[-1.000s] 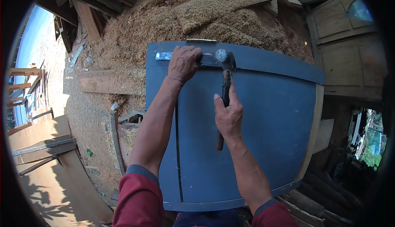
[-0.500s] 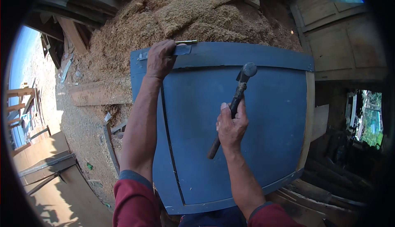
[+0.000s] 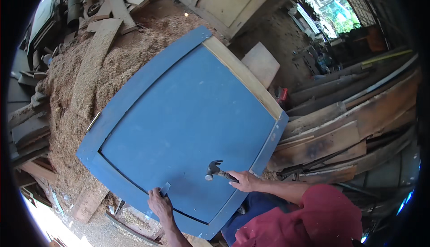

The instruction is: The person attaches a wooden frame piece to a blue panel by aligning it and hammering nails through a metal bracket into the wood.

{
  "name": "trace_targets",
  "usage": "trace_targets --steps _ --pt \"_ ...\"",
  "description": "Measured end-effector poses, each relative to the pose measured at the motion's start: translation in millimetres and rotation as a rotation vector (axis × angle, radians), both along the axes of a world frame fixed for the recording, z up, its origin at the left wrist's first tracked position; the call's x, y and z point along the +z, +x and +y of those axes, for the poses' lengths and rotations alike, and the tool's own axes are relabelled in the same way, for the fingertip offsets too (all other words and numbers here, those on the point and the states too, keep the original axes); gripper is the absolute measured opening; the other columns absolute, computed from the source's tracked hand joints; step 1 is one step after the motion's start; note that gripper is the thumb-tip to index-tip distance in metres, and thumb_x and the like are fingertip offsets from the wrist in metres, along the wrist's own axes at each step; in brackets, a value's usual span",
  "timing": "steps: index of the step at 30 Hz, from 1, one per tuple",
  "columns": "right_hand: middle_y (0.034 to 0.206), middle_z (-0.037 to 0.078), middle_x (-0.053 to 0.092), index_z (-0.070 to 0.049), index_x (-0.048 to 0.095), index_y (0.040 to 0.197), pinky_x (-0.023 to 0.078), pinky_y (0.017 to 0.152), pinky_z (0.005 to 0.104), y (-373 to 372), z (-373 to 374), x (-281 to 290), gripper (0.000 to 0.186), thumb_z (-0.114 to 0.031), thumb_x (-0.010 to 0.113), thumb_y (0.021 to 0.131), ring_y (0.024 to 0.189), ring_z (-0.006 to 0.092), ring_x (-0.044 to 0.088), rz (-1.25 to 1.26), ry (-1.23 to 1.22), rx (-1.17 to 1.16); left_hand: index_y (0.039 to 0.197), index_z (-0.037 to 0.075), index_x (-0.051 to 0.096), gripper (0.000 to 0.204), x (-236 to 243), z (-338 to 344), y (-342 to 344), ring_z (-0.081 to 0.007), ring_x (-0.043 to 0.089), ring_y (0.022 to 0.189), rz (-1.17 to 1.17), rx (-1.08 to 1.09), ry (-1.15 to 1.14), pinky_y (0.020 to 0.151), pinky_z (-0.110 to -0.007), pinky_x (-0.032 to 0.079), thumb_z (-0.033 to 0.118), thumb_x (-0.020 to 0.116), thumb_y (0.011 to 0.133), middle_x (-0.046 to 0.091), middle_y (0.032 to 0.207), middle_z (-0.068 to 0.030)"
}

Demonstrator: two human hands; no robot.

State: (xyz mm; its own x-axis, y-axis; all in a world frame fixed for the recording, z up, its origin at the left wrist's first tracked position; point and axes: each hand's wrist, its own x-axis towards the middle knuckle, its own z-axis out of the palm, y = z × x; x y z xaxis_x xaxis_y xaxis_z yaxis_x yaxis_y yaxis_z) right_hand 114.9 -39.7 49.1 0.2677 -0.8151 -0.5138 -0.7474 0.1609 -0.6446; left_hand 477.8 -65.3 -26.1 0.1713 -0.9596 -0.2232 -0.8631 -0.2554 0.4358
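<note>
Here we see the blue door [image 3: 188, 126] lying flat over the sawdust pile [image 3: 76, 81], filling the middle of the view. Our right hand [image 3: 244, 180] comes in from the near right, forearm bent across the near edge, fingers wrapped tight round the handle of a hammer [image 3: 216, 171]; the head sits just above the panel, claw pointing up. Our left hand [image 3: 160, 203] reaches up from the near edge, fingers curled down, pinching a small metal plate [image 3: 165, 188] flat against the door's near rail. The two hands are near each other, not touching. Wooden planks [image 3: 340, 121] are stacked on the right.
</note>
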Motion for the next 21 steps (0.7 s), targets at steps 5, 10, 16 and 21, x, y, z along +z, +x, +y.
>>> trace_targets --steps 5,10,16,21 --pt "0.097 0.027 0.068 -0.005 0.047 0.138 0.052 0.085 0.0531 -114 72 32 0.054 -0.024 0.063 0.09 0.095 0.0471 0.066 0.169 0.245 -0.053 0.09 0.0 0.064 0.022 35 72 -113 -0.0436 0.063 0.079 0.296 -0.1 0.263 0.068 -0.052 0.048 0.02 0.074 0.089 0.064 0.085 -0.0214" --pt "0.089 0.025 0.068 -0.007 0.051 0.121 0.051 0.079 0.0566 -242 121 16 0.039 -0.03 0.064 0.091 0.087 0.0457 0.067 0.338 0.198 -0.117 0.094 0.004 0.068 0.022 25 99 -223 -0.0427 0.066 0.083 0.305 -0.369 0.405 0.073 -0.051 0.052 0.024 0.074 0.088 0.069 0.091 -0.0192" --pt "0.08 0.026 0.065 -0.003 0.053 0.113 0.049 0.066 0.0551 -385 133 -13 0.037 -0.027 0.069 0.09 0.077 0.0487 0.065 0.294 -0.055 -0.568 0.088 0.005 0.059 0.03 28 37 -453 -0.0406 0.062 0.077 0.421 -0.571 0.167 0.07 -0.05 0.047 0.03 0.074 0.088 0.062 0.082 -0.0161" --pt "0.073 0.022 0.062 -0.002 0.053 0.107 0.047 0.064 0.0534 -476 172 -16 0.033 -0.025 0.07 0.089 0.072 0.0476 0.062 0.289 -0.044 -0.787 0.1 0.004 0.053 0.042 35 -16 -692 -0.0346 0.057 0.091 0.485 -0.84 -0.052 0.082 -0.049 0.044 0.043 0.068 0.091 0.054 0.096 -0.0163"
